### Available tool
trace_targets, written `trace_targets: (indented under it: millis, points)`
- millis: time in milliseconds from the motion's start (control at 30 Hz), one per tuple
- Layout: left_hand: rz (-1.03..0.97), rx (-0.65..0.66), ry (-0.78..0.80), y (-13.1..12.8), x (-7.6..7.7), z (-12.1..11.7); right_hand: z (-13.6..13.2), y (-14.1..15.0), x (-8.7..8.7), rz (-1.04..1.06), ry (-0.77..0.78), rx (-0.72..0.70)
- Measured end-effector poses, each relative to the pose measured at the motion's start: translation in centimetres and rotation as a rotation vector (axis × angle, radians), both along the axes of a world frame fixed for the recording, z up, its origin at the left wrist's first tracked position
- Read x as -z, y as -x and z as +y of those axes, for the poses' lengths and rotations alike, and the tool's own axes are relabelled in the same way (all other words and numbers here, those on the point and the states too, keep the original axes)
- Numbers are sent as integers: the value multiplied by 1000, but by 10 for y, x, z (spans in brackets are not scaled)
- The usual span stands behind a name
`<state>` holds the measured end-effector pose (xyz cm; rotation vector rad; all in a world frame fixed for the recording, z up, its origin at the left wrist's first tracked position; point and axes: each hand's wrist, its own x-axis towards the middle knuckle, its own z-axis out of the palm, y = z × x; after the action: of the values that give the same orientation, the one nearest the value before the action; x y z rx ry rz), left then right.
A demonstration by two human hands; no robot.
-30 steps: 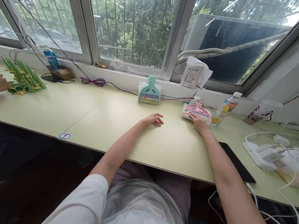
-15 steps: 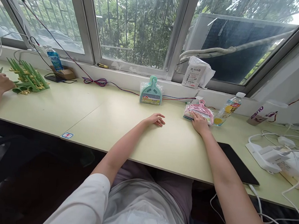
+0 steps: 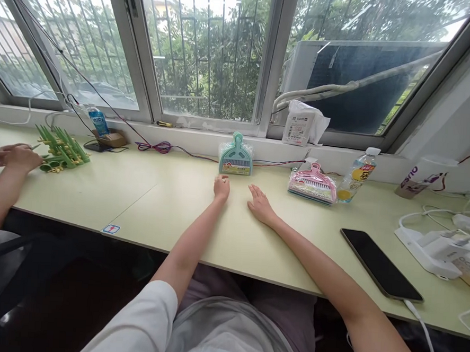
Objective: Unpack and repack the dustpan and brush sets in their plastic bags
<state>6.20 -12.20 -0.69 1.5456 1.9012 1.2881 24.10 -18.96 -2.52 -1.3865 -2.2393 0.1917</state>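
A green dustpan and brush set (image 3: 236, 156) in clear wrapping stands upright by the wall under the window. Just in front of its lower left edge is my left hand (image 3: 221, 188), fingers curled in, with nothing seen in them. My right hand (image 3: 260, 204) is a little nearer and to the right, its fingers stretched out above the table and holding nothing. Further right lies a pink dustpan and brush set (image 3: 313, 183), also wrapped, on top of other wrapped sets of which only the edges show. Neither hand touches the pink set.
A drink bottle (image 3: 357, 175) stands beside the pink set. A black phone (image 3: 381, 263) with a white cable lies on the table (image 3: 177, 204) at right, near a power strip (image 3: 429, 251). At left, a co-worker's hands (image 3: 21, 157) are by a green stick structure (image 3: 63, 149).
My right hand has left the pink set and come left to the middle of the table. My left hand has moved left and forward, toward the green set, and its fingers have curled in.
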Motion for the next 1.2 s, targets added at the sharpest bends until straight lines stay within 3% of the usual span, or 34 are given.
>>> trace_targets:
  millis: [67,233,500,600,933,1200]
  points:
    - [43,-93,35,17,-2,15,4,-3,4,8,-2,5]
    - [84,-121,77,42,-14,54,5,-4,1,-27,-17,-15]
    - [115,-127,90,36,-23,91,-1,0,-3,-8,1,13]
    - [107,-118,57,33,-27,92,-1,0,-4,-9,4,15]
    - [-153,246,171,16,-35,74,-4,0,-8,-43,22,37]
    - [-310,430,242,-12,-29,57,-3,-1,-9,-89,-107,191]
